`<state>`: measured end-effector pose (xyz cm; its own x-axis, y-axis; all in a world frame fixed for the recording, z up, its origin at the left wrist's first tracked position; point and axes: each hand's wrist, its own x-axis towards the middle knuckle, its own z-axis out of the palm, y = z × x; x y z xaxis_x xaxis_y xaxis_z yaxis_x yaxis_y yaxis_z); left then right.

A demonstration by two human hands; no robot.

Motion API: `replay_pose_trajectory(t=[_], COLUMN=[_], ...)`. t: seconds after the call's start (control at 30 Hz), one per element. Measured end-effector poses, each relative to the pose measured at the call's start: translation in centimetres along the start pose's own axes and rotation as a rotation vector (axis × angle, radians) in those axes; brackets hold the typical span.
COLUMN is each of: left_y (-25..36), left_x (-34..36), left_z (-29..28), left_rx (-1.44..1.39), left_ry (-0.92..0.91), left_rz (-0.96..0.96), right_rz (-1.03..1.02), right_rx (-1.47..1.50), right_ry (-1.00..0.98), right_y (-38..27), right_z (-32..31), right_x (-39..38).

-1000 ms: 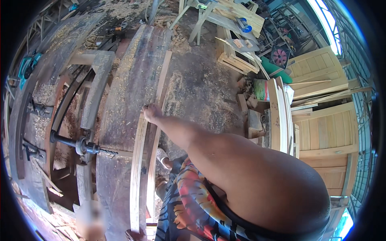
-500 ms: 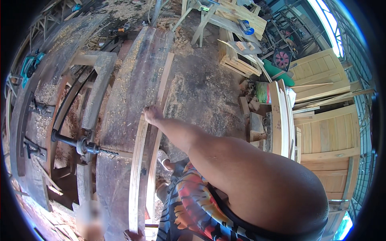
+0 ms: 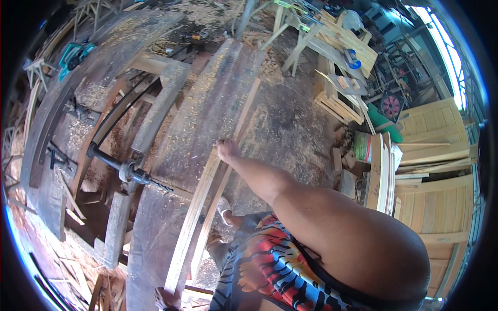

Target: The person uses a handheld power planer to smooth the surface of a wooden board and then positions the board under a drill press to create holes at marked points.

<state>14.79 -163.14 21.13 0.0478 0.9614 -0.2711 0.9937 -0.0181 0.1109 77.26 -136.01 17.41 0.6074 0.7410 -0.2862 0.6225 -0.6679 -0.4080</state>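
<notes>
seen from above, through a wide lens that bends straight edges, in a sawdust-strewn woodworking shop. right hand [image 3: 227,150] stretched forward at the end of a bare arm, fingers curled over the far part of a long pale wooden strip [image 3: 199,205], gripping it against the edge of a big dark machine table [image 3: 207,111] dusted with shavings. left hand [image 3: 167,299] barely in view at the bottom edge, seemingly closed on the near end of the same strip, though mostly cropped, so grip hard to confirm.

strip lying lengthwise along the table's right edge, long axis running from the near bottom of the view up and away toward the far end, slightly tilted to the right. a second, similar strip [image 3: 243,124] just beside it on the floor side, running on well past the right hand. both hands on the one strip: left at the near end, right farther along, well apart from each other, right hand nearer the far, free portion.

left of the table, a dark spindle with a drill bit [image 3: 136,175] pointing toward the table, mounted on a heavy timber frame [image 3: 155,111]. beyond, sawhorses with pale boards [image 3: 332,36], stacked planks [image 3: 381,171] and slatted door panels [image 3: 433,122] at right. bright patterned shorts [image 3: 275,274] below.
</notes>
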Motion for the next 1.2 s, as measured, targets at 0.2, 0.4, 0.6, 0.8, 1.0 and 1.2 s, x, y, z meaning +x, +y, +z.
replay_pose_trajectory(t=[0.2,0.4,0.6,0.8,1.0,1.2], left_y=[1.7,0.0,-0.4,0.9,-1.1,-0.6], left_x=[-0.6,-2.1,-2.0,0.8,-1.3,0.4], left_z=[-2.4,-0.8,-1.1,-2.9,-2.2,-0.2], left_rx=[-0.032,-0.021,0.004,-0.124,-0.158,-0.119], left_ry=[-0.025,-0.061,-0.242,-0.096,-0.065,-0.116], left_rz=[-0.021,-0.129,-0.179,-0.059,-0.043,-0.004], right_rz=[0.063,-0.145,0.039,-0.033,0.086,0.222], right_rx=[0.044,-0.072,-0.023,0.198,0.869,0.72], right_ry=[-0.061,-0.112,-0.084,-0.016,-0.195,-0.304], right_y=[-0.1,2.2,3.6,5.2,10.3,11.3], right_z=[1.3,4.2,6.8,4.5,7.8,2.8], right_x=[1.2,2.0,4.5,7.6,10.6,11.8])
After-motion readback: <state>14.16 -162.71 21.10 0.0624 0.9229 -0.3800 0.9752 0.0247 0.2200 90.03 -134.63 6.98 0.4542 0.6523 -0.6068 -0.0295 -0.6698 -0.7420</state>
